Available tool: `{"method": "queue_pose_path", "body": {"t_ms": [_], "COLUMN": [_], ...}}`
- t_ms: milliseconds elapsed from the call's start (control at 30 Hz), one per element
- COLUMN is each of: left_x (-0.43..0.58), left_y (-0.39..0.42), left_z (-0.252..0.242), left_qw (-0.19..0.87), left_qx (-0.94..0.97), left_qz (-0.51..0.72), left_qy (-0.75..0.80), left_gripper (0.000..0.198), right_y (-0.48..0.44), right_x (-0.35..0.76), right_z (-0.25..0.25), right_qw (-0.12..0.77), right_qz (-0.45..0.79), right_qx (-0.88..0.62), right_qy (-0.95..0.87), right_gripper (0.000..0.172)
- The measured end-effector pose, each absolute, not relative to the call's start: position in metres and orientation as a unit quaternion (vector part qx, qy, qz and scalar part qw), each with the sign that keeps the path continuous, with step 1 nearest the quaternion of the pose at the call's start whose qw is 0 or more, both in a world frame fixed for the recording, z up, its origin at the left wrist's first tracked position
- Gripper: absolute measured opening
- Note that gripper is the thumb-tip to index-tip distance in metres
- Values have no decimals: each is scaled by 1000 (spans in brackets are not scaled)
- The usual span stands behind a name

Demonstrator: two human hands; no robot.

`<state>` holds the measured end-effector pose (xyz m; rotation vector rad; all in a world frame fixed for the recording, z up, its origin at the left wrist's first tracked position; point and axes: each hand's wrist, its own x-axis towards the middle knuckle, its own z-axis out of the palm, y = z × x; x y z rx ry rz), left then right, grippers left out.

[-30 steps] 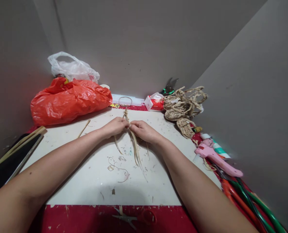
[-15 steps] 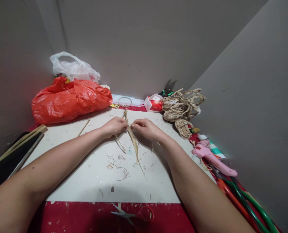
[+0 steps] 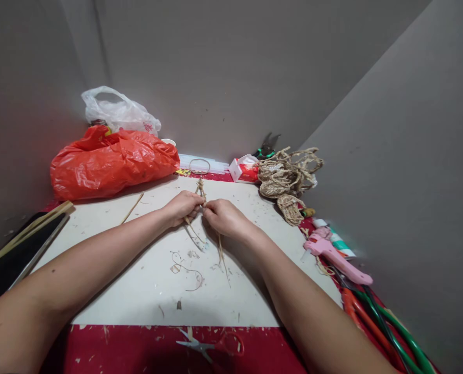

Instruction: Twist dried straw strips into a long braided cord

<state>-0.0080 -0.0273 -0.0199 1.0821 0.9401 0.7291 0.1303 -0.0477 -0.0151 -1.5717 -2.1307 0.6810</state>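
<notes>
Over the white board [image 3: 145, 280], my left hand [image 3: 183, 206] pinches a thin twisted cord of dried plant fibre [image 3: 200, 186], whose knotted top stands out beyond the fingers. My right hand [image 3: 224, 218] is closed right beside it, gripping the fibre strands just below the left fingertips. Loose strand ends [image 3: 224, 259] trail out under the right hand toward me. Other thin ends [image 3: 194, 231] hang below the left hand. The exact crossing of the strands is hidden by the fingers.
A red plastic bag [image 3: 114, 163] sits at back left, coiled straw rope [image 3: 286, 176] at back right. A pink glue gun [image 3: 338, 259] and pliers with green and orange handles lie right. Scissors [image 3: 196, 345] rest on the red cloth in front; a dark tablet-like slab [image 3: 24, 254] lies left.
My right hand has moved in toward the left and closed over the wide flat strand, which now shows only its tail. The left hand keeps its hold on the cord.
</notes>
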Motion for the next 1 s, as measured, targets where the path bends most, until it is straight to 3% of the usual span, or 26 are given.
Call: {"method": "queue_pose_path", "body": {"t_ms": [200,300,367,433,567,867,1000], "left_x": [-9,-11,-12,-12,-11,-12,-13], "left_y": [-26,-23,-22,-22,-23,-22,-24], "left_z": [-17,-15,-15,-14,-16,-20,-16], "left_qw": [706,730,740,742,734,633,577], "left_qx": [467,455,452,451,478,593,634], "left_qz": [328,321,312,308,301,272,281], "left_qy": [420,397,389,390,377,416,431], "left_gripper": [17,15,12,13,20,13,13], "right_y": [-61,-53,-45,-40,-40,-33,-33], "right_x": [137,148,151,146,130,145,143], "right_z": [15,23,19,9,-8,-9,-11], "right_qw": [98,231,355,398,314,245,267], "right_qz": [411,363,303,328,503,601,661], "right_qx": [-455,-544,-583,-569,-536,-542,-504], "right_qy": [-784,-720,-665,-641,-602,-533,-487], "right_gripper": [27,36,33,27,30,29,28]}}
